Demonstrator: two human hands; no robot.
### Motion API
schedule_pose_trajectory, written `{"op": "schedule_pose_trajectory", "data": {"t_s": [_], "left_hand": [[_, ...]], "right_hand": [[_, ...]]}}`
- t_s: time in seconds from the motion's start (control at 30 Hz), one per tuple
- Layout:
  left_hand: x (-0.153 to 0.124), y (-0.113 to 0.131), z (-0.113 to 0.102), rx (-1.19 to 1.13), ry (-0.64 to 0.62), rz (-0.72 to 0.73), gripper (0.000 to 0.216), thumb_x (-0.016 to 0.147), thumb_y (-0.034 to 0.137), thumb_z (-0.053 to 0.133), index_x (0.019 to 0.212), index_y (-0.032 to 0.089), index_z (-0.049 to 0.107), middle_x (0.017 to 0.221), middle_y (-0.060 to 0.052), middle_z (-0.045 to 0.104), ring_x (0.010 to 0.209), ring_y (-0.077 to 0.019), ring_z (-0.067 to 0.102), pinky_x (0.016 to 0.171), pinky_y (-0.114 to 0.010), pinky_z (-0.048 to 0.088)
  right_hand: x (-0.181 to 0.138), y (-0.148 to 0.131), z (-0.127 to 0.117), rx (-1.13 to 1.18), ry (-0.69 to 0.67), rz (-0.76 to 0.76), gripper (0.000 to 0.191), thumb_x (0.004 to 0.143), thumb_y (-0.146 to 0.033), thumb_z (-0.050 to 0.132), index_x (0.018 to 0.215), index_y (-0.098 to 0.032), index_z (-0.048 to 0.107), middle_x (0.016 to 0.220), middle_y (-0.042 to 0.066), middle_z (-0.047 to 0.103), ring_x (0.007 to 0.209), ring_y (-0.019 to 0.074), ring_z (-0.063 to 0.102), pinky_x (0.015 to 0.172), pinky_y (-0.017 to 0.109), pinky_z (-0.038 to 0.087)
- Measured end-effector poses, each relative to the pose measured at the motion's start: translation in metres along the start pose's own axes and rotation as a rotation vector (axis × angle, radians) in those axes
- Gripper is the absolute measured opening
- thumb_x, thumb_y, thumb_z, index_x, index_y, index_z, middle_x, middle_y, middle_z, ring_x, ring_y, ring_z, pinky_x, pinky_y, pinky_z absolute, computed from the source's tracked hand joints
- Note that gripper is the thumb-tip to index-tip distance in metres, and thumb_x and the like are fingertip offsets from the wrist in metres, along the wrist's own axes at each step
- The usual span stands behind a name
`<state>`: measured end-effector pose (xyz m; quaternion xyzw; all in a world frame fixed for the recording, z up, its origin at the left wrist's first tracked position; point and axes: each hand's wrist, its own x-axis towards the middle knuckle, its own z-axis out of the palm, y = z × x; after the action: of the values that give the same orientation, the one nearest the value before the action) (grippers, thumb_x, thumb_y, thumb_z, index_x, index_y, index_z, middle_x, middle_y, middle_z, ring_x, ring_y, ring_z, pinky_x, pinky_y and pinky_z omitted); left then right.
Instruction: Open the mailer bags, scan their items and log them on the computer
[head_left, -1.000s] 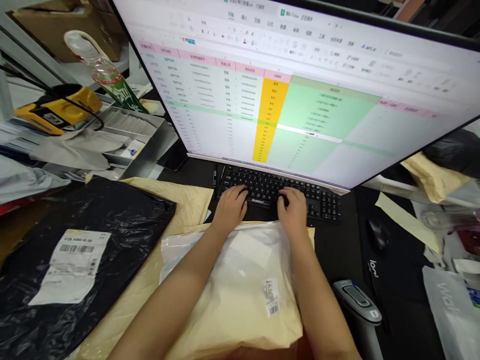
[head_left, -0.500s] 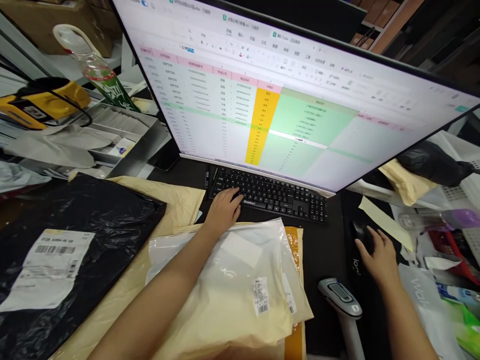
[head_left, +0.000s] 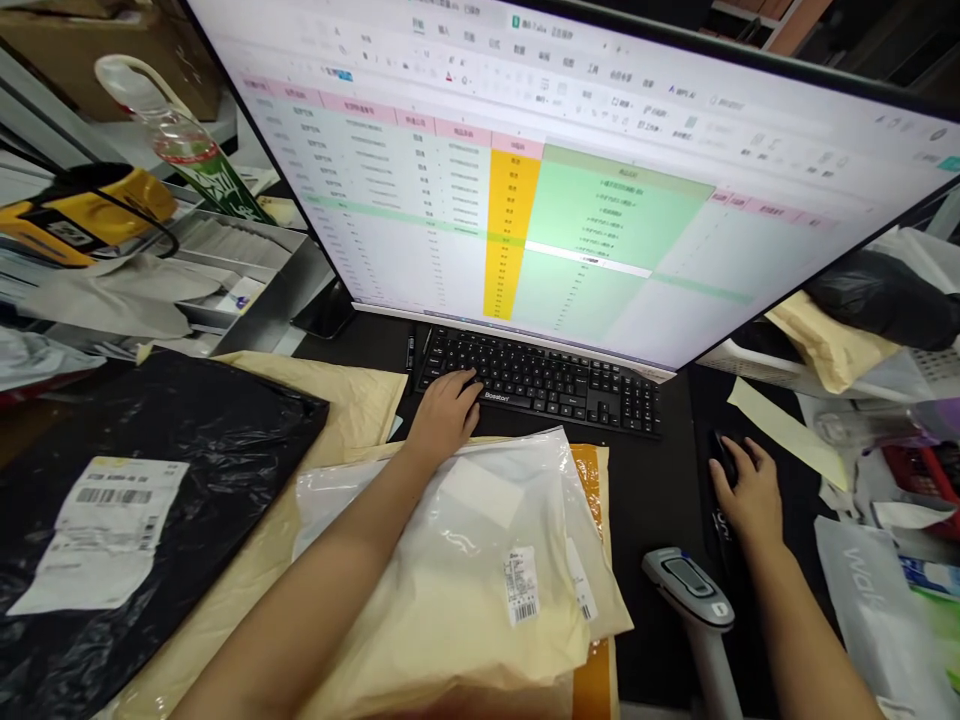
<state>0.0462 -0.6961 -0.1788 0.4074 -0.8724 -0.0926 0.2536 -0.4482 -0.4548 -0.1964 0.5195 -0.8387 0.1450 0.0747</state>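
My left hand (head_left: 444, 415) rests at the left end of a black keyboard (head_left: 559, 388), fingers stretched over its lower keys. My right hand (head_left: 756, 500) is curled around a dark computer mouse (head_left: 723, 457) on a black mat. Below my left forearm lies a clear plastic bag (head_left: 450, 560) with cream contents and a barcode label. Behind the keyboard, a large monitor (head_left: 420, 190) displays a coloured spreadsheet. A grey barcode scanner (head_left: 690, 588) stands between the bag and my right forearm.
At left, a black plastic parcel (head_left: 247, 430) with a white label lies over a cream mailer (head_left: 360, 385). A green-labelled bottle (head_left: 210, 175) and a yellow device (head_left: 112, 210) are farther back. A frosted bag (head_left: 862, 590) and a cream paper strip (head_left: 787, 430) lie at right.
The camera view has shifted slightly. My right hand and the mouse have slid a little forward and left over the mat. My left hand stays at the keyboard, with little visible change.
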Motion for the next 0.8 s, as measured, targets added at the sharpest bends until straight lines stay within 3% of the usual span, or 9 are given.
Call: {"op": "schedule_pose_trajectory", "data": {"t_s": [0.8], "left_hand": [[0.0002,0.0,0.0007,0.016,0.001,0.005,0.033,0.095,0.02,0.051,0.123,0.018,0.068,0.137,-0.015,0.064,0.129,-0.0311,0.058,0.113,-0.052,0.047]], "right_hand": [[-0.0038,-0.0021,0.0051,0.054,0.078,-0.013,0.054,0.093,-0.052,0.053,0.136,-0.021,0.065,0.148,0.017,0.05,0.135,0.0347,0.05,0.11,0.054,0.047]]}}
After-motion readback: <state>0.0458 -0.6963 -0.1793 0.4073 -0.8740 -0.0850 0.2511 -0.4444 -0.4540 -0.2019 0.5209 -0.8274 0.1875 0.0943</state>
